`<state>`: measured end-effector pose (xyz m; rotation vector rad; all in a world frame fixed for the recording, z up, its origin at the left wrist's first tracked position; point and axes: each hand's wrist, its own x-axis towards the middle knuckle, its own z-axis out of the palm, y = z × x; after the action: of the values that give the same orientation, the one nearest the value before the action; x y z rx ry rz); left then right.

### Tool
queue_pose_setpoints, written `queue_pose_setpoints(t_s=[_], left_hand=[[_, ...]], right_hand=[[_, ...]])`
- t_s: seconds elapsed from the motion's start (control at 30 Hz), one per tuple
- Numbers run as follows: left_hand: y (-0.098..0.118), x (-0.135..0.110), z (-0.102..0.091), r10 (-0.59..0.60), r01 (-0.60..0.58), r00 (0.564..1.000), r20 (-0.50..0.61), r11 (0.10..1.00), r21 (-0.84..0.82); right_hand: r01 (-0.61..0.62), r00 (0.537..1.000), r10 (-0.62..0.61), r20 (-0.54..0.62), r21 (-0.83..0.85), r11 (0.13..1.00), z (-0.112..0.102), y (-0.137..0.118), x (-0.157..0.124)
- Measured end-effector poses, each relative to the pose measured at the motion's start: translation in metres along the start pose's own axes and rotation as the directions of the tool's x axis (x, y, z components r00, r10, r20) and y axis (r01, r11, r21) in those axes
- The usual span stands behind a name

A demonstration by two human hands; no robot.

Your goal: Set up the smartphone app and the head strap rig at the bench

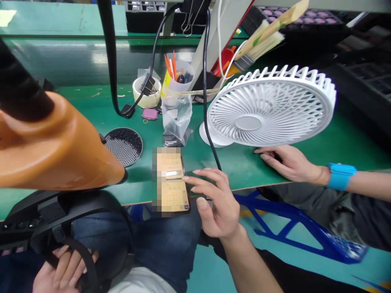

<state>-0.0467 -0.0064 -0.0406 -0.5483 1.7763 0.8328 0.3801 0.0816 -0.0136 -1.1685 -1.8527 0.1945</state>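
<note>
A phone [174, 187] with a lit yellowish screen, partly blurred out, lies at the front edge of the green bench. My right hand [216, 203] is over its right side, fingers apart and holding nothing, one fingertip at the screen's edge. Low on the left, my left hand [65, 270] has its fingers curled at a strap of a black headset-like device [100, 232] resting on my lap. Part of that hand is hidden by the strap.
Another person's hand [284, 162], with a blue wristband [340, 176], rests on the bench under a white fan [271, 110]. An orange tool body [61, 150] fills the left. A round black mesh dish [124, 146], tape roll [146, 91], plastic bag [177, 118] and hanging cable [206, 81] are nearby.
</note>
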Motion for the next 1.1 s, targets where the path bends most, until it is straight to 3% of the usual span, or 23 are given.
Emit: queue_pose_setpoints(t_s=[0.5, 0.77, 1.0, 1.1], left_hand=[[-0.003, 0.009, -0.002, -0.013, 0.013, 1.000, 0.016, 1.000, -0.009], [-0.004, 0.017, -0.009, 0.001, -0.001, 1.000, 0.028, 1.000, 0.011], [-0.002, 0.022, -0.014, -0.016, 0.014, 0.999, 0.044, 0.999, 0.033], [-0.002, 0.020, -0.013, -0.017, 0.016, 0.999, 0.039, 1.000, 0.013]], right_hand=[[-0.076, 0.982, 0.089, 0.165, -0.086, 0.993, 0.001, 0.001, 0.014], [-0.100, 0.977, 0.119, 0.177, -0.112, 0.989, 0.004, 0.002, 0.020], [-0.120, 0.991, 0.120, 0.060, -0.006, 0.993, 0.003, 0.004, 0.011], [-0.106, 0.988, 0.107, 0.109, -0.010, 0.994, 0.001, 0.003, 0.011]])
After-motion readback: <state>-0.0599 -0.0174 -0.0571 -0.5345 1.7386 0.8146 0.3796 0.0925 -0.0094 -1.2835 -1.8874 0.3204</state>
